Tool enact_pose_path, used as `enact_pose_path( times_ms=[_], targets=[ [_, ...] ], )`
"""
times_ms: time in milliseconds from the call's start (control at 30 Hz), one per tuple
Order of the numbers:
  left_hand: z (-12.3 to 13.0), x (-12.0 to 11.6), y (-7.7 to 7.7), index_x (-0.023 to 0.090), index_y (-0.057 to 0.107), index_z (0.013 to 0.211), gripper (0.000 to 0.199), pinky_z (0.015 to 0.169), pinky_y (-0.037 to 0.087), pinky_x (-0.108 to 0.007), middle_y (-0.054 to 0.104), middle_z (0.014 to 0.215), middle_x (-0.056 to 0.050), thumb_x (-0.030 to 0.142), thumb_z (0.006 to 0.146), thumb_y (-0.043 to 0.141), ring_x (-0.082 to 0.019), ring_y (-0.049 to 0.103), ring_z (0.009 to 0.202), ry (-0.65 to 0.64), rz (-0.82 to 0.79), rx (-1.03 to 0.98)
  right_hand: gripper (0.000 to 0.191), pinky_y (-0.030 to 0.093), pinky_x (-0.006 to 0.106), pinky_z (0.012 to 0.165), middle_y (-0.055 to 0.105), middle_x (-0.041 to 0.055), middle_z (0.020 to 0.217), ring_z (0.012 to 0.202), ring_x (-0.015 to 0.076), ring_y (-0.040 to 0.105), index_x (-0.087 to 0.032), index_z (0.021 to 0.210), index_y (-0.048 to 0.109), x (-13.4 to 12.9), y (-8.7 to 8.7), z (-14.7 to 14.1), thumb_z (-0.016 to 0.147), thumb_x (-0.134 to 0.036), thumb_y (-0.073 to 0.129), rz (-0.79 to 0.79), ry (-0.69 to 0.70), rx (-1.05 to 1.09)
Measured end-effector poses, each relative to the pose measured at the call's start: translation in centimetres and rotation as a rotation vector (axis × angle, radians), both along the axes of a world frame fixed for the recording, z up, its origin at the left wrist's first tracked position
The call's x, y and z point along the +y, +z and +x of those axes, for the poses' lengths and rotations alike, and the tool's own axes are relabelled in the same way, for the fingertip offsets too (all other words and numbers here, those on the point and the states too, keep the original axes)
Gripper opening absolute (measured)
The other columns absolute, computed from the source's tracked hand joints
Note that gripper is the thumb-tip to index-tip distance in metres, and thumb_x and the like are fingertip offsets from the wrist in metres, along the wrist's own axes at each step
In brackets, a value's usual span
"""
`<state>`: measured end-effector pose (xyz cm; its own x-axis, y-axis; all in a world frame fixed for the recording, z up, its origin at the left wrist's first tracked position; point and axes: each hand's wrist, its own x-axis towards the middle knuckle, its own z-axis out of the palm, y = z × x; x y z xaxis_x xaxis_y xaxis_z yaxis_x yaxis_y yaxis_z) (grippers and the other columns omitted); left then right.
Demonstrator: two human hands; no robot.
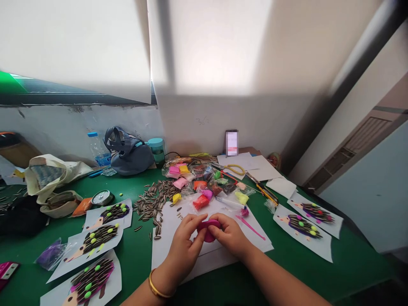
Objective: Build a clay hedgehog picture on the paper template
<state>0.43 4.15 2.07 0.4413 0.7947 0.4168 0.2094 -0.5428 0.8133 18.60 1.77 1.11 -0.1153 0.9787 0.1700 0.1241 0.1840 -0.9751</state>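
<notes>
Between my two hands is a flattened piece of magenta modelling clay (209, 235), pinched at its edges above white paper (168, 255). My left hand (188, 238), with a gold bangle at the wrist, grips its left side between thumb and fingers. On the other side, my right hand (230, 236) presses it with thumb and forefinger. A pink plastic clay tool (250, 227) lies on the paper to the right. Just beyond my hands are a red clay packet (201, 202) and a small magenta clay lump (244, 212). Striped sunflower seeds (153, 199) are heaped to the left.
Hedgehog pictures made with seeds lie at left (95, 276) and right (304, 229). Scissors (235, 169), a propped phone (232, 143), a blue bag (130, 157) and a water bottle (98, 151) stand or lie toward the wall. A cream tote (47, 178) sits far left.
</notes>
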Motion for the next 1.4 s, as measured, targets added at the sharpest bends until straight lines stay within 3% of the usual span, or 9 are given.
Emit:
enact_pose_path(
  times_ms=[300,533,700,800,933,1100,1400],
  targets=[
    [0.0,0.2,-0.7,0.025,0.063,0.114,0.023,0.084,0.053,-0.035,0.064,0.1,-0.004,0.029,0.092,0.059,-0.019,0.062,0.092,0.062,-0.143,-0.106,0.018,0.045,0.03,0.074,0.063,0.0021,0.085,0.08,0.0179,0.058,-0.018,0.09,0.062,-0.1,0.2,0.0,0.083,-0.035,0.064,-0.043,0.005,-0.017],
    [0.1,0.2,-1.1,0.022,0.066,0.109,0.025,0.063,0.058,-0.031,0.065,0.098,-0.007,0.037,0.089,0.063,-0.022,0.064,0.087,0.039,-0.371,-0.229,0.021,0.045,0.027,0.067,0.061,0.0015,0.08,0.074,0.0163,0.056,-0.018,0.089,0.061,0.1,-0.2,0.0,0.085,-0.038,0.063,-0.06,-0.035,0.024],
    [-0.2,0.3,-0.5,0.028,0.068,0.114,0.024,0.079,0.055,-0.034,0.064,0.098,-0.005,0.029,0.091,0.061,-0.02,0.063,0.091,-0.017,-0.167,-0.155,0.018,0.047,0.028,0.069,0.063,0.002,0.083,0.076,0.0167,0.058,-0.019,0.09,0.062,0.1,-0.4,0.0,0.085,-0.037,0.063,-0.06,-0.024,0.039],
    [-0.3,0.3,-0.1,0.031,0.07,0.112,0.023,0.081,0.053,-0.033,0.061,0.095,-0.004,0.027,0.094,0.056,-0.019,0.061,0.089,-0.07,-0.07,-0.086,0.017,0.048,0.028,0.07,0.064,0.0019,0.083,0.078,0.0171,0.059,-0.019,0.089,0.063,0.1,-0.2,0.0,0.085,-0.035,0.063,-0.051,-0.027,0.023],
    [-0.3,0.0,0.3,0.034,0.063,0.126,0.033,0.086,0.051,-0.036,0.057,0.102,-0.005,0.027,0.094,0.058,-0.02,0.057,0.095,-0.017,-0.002,-0.027,0.015,0.048,0.027,0.068,0.065,0.0018,0.082,0.075,0.0163,0.06,-0.019,0.088,0.064,0.1,0.1,-0.1,0.085,-0.033,0.063,-0.053,-0.003,0.011],
    [-0.1,-0.3,0.8,0.035,0.063,0.127,0.033,0.086,0.05,-0.037,0.053,0.102,-0.007,0.031,0.095,0.056,-0.021,0.055,0.096,-0.083,-0.002,0.125,0.007,0.047,0.026,0.066,0.065,-0.0002,0.077,0.07,0.0147,0.059,-0.018,0.083,0.065,-0.1,0.5,-0.4,0.082,-0.025,0.063,-0.064,0.011,-0.026],
    [-0.1,-0.8,1.1,0.032,0.067,0.12,0.029,0.09,0.05,-0.041,0.056,0.109,-0.009,0.033,0.092,0.059,-0.025,0.056,0.101,-0.069,-0.036,0.122,0.006,0.047,0.027,0.067,0.067,0.0002,0.078,0.073,0.0164,0.06,-0.02,0.081,0.066,-0.2,0.9,-0.6,0.08,-0.026,0.064,-0.033,0.034,-0.067]
  ],
)
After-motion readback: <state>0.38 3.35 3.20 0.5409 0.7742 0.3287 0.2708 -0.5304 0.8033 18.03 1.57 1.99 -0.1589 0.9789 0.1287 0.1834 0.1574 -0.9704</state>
